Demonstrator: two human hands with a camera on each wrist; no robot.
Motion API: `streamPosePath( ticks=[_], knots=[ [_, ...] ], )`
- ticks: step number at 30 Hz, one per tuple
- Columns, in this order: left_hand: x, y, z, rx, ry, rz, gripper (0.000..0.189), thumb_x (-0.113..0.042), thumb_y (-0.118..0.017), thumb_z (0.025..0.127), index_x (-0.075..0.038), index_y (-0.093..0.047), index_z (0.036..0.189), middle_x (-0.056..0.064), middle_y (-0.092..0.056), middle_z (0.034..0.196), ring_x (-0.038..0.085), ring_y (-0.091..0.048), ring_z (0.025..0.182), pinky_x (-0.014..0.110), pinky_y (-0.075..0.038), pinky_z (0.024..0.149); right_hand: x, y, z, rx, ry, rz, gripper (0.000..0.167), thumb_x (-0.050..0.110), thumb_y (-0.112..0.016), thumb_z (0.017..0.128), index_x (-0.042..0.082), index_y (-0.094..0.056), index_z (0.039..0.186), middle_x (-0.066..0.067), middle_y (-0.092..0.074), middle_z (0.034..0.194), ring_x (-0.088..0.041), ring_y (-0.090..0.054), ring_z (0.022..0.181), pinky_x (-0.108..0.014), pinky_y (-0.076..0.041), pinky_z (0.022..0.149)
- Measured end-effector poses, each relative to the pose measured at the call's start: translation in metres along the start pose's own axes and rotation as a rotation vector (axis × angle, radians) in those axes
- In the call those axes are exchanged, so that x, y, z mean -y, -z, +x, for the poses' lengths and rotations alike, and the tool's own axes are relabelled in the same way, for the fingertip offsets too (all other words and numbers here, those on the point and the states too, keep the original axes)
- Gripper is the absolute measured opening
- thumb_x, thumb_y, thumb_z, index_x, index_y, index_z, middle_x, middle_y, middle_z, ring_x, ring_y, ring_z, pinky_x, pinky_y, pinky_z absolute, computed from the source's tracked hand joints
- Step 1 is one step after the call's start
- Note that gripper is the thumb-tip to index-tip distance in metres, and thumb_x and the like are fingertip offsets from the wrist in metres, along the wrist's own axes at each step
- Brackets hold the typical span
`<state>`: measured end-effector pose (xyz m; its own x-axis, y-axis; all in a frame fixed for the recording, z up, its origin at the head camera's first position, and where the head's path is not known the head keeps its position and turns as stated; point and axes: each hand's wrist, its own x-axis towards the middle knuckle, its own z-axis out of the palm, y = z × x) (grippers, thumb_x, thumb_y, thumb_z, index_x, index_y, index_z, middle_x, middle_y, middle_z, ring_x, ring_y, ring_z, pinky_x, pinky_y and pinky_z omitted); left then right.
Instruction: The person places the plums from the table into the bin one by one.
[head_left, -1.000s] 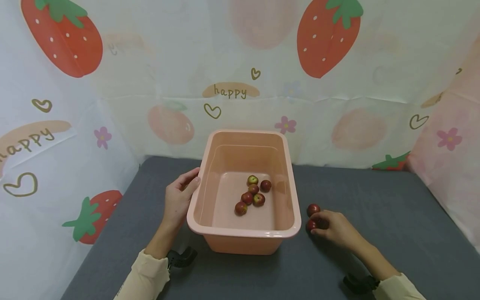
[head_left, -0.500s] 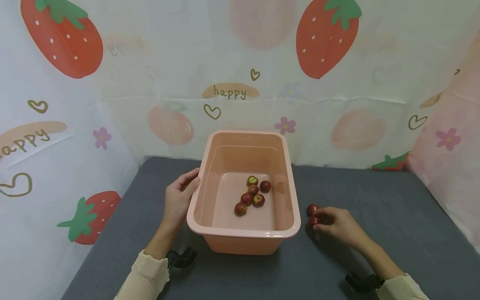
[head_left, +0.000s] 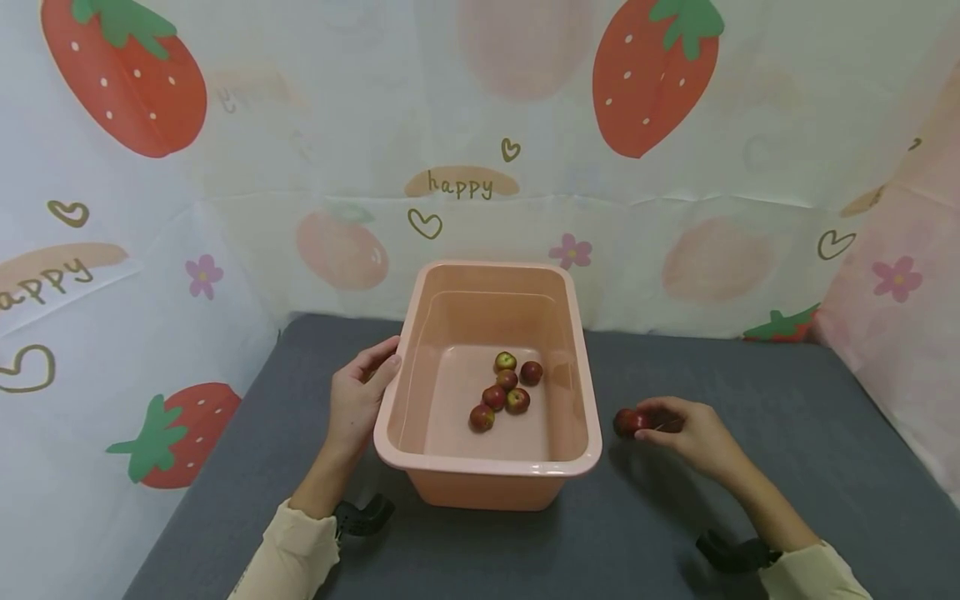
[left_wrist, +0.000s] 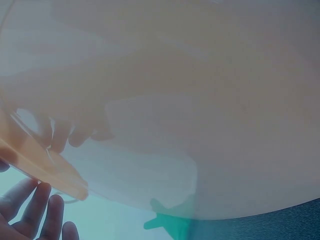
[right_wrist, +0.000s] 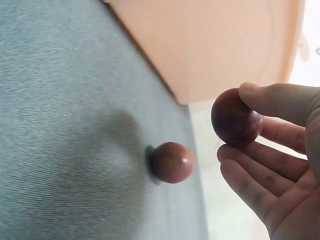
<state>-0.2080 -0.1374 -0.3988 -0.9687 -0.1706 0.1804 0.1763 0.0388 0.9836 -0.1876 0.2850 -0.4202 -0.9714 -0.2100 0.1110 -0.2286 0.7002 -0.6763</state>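
My right hand point(head_left: 701, 433) pinches a dark red plum point(right_wrist: 235, 117) between thumb and fingers, just above the grey cloth right of the basin. Another red plum point(right_wrist: 172, 162) lies on the cloth behind it; the two overlap in the head view. A peach-coloured plastic basin point(head_left: 487, 467) stands in the middle, its inside visible from above. Several red and yellow-green plums point(head_left: 493, 397) lie together on its floor. At the basin's left side, my left hand point(head_left: 358, 404) holds the rim, fingertips point(left_wrist: 42, 187) right under its edge in the left wrist view.
Grey cloth point(head_left: 750, 375) covers the table. White sheeting point(head_left: 480, 108) printed with strawberries, hearts and flowers hangs behind and at both sides. A black strap mount point(head_left: 738, 554) sits at the right wrist, a similar one point(head_left: 363, 514) at the left.
The right hand has lifted the nearer plum off the cloth and moved it slightly back and to the right. The left hand and the basin have stayed in place.
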Motion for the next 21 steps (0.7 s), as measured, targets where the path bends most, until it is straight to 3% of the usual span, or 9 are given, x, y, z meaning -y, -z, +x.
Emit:
streamPosePath(
  ticks=[8,21],
  knots=[
    [0.002,0.0,0.002,-0.001,-0.007,-0.018,0.037,-0.012,-0.064,0.094,-0.003,-0.062,0.13,0.022,-0.061,0.128,0.0,-0.067,0.094,0.018,-0.057,0.079,0.002,0.012,0.001,-0.02,0.003,0.043,0.037,0.017,-0.077,0.084,-0.002,-0.067,0.114,-0.017,-0.072,0.099,-0.002,-0.068,0.077,-0.02,-0.055,0.067],
    [0.003,0.0,0.002,-0.001,-0.005,-0.024,0.037,-0.012,-0.064,0.094,-0.003,-0.061,0.13,0.022,-0.061,0.128,0.0,-0.067,0.094,0.018,-0.057,0.079,0.011,0.027,0.006,-0.022,0.005,0.029,0.04,0.021,-0.074,0.087,0.0,-0.065,0.119,-0.018,-0.071,0.107,0.001,-0.067,0.083,-0.018,-0.055,0.07]
  ],
)
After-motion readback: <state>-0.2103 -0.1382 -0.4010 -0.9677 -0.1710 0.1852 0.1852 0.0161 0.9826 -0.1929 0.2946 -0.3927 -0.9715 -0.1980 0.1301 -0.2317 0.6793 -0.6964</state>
